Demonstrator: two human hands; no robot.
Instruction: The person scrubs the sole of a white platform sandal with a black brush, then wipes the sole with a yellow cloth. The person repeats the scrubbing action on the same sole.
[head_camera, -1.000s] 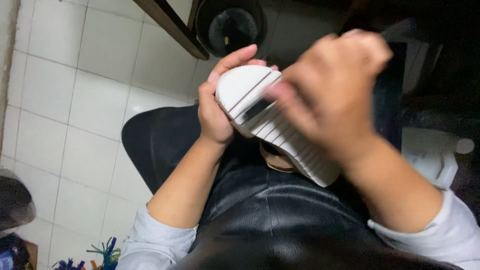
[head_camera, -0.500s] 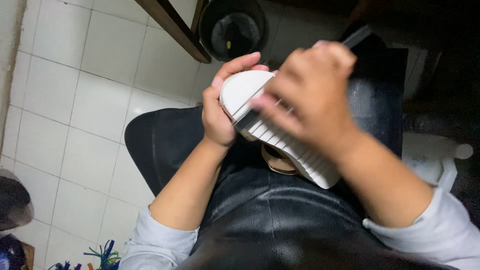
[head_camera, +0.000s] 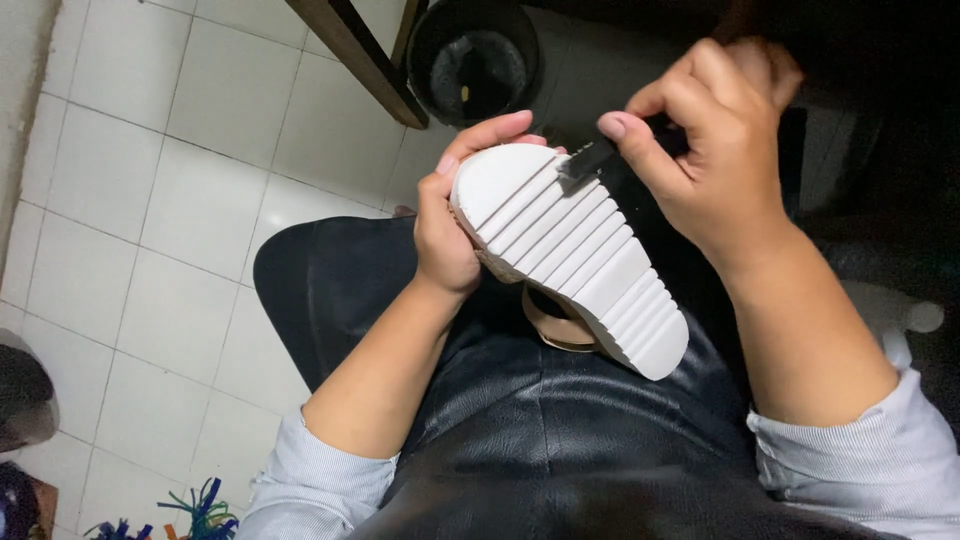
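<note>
While the left hand (head_camera: 447, 232) grips the toe end of a sandal (head_camera: 570, 250), fingers curled over its edge and thumb under, the shoe lies sole-up across the lap, tilted with the heel end lower and toward the right knee. Its white sole is ribbed with grooves running crosswise; a tan strap (head_camera: 553, 322) shows beneath it. The right hand (head_camera: 722, 150) is closed on a dark tool (head_camera: 590, 162), pinched between thumb and forefinger, and its tip touches the sole near the toe end. A black apron (head_camera: 540, 400) covers the lap. Pale rolled sleeves sit at both elbows. Beyond the knees, on the white tile floor (head_camera: 150, 200), stands a black bin (head_camera: 475, 60) beside a dark wooden leg (head_camera: 355, 50).
</note>
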